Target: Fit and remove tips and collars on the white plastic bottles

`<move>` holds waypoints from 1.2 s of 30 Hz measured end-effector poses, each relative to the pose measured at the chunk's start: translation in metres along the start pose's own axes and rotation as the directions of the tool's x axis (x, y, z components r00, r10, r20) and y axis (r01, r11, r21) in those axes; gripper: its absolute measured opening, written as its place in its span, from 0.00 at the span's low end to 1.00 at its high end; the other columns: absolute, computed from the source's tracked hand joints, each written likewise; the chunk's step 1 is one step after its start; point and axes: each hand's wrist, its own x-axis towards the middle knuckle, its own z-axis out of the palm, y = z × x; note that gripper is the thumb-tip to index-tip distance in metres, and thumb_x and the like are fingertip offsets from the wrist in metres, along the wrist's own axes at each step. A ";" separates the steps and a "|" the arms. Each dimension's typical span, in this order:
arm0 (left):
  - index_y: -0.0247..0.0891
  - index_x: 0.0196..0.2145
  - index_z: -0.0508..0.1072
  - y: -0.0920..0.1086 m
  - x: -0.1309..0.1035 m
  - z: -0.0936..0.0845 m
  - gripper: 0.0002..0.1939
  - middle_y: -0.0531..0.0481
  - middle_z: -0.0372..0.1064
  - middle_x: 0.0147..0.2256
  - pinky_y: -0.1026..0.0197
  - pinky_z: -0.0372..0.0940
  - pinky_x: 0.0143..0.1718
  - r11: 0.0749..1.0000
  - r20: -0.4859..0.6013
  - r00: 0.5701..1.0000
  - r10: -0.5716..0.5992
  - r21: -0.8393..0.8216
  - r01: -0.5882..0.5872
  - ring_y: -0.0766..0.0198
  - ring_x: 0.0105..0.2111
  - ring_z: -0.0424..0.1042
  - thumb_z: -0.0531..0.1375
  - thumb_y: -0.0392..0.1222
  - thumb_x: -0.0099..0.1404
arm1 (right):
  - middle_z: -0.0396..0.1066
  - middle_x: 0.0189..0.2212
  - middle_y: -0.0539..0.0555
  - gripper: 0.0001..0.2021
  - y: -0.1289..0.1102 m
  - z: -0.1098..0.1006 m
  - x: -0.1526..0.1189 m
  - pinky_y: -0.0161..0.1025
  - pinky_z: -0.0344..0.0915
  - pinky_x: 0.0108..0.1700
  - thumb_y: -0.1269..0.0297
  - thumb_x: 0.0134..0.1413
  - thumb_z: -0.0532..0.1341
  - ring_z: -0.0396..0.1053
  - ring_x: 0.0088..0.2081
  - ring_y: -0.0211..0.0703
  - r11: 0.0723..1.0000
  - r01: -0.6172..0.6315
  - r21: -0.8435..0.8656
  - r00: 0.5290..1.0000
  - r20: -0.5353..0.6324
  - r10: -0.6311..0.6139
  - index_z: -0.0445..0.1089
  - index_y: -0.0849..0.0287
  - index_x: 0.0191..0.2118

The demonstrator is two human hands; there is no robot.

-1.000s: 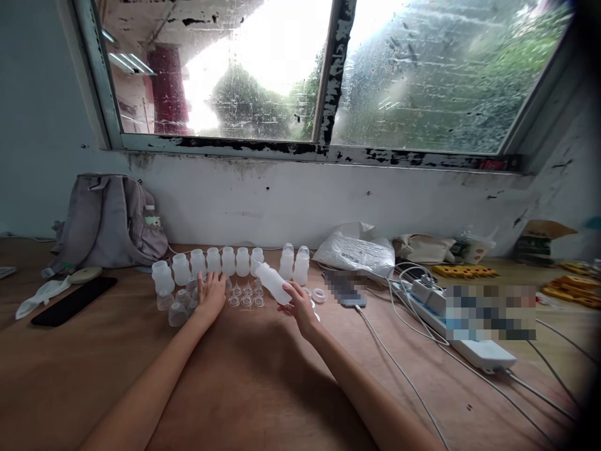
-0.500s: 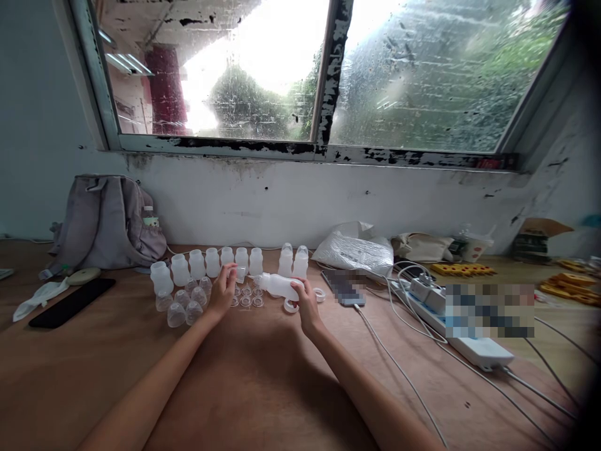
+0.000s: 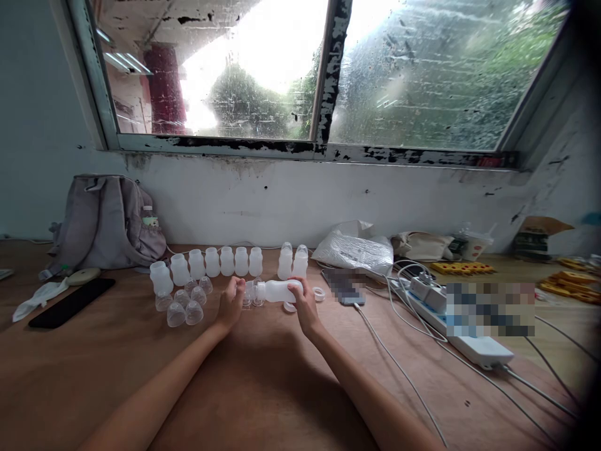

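My right hand is closed round the base of a frosted white bottle, which lies sideways above the table with its neck to the left. My left hand is closed on a clear dome cap at the bottle's neck end. Small clear pieces lie below the neck, partly hidden. White rings lie beside my right hand. Several frosted bottles stand in a row behind, and two capped bottles stand behind the held one. Clear dome caps sit at the left.
A grey backpack, a black phone and a white cloth-like item are on the left. To the right are a charging phone, a plastic-wrapped package, a white power strip with cables, and yellow parts.
My left hand has moved down and right with the clear cap, bringing it to the bottle's neck end. My right hand still holds the bottle, which is now more level.
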 end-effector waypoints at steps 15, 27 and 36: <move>0.40 0.21 0.53 0.009 -0.014 0.015 0.14 0.57 0.54 0.17 0.66 0.51 0.22 0.995 -0.121 0.993 0.003 0.099 0.009 0.67 0.19 0.58 0.41 0.46 0.62 | 0.62 0.32 0.52 0.12 0.007 0.008 -0.012 0.35 0.61 0.28 0.55 0.47 0.53 0.62 0.32 0.42 0.994 0.100 -0.036 0.995 0.008 -0.100 0.60 0.56 0.35; 0.40 0.20 0.51 0.012 -0.022 0.023 0.13 0.56 0.53 0.18 0.65 0.51 0.23 0.992 -0.194 0.980 0.034 0.126 -0.010 0.67 0.20 0.57 0.42 0.42 0.62 | 0.64 0.31 0.51 0.10 0.010 0.007 -0.017 0.36 0.60 0.29 0.56 0.46 0.53 0.61 0.31 0.42 0.990 0.130 -0.046 0.990 -0.052 -0.132 0.62 0.56 0.34; 0.40 0.20 0.51 0.012 -0.024 0.024 0.14 0.56 0.52 0.18 0.66 0.51 0.22 0.992 -0.179 0.983 0.039 0.128 -0.016 0.67 0.20 0.56 0.42 0.42 0.62 | 0.64 0.29 0.52 0.10 0.010 0.005 -0.018 0.37 0.60 0.28 0.57 0.46 0.54 0.62 0.31 0.43 0.989 0.122 -0.081 0.990 -0.055 -0.127 0.62 0.56 0.33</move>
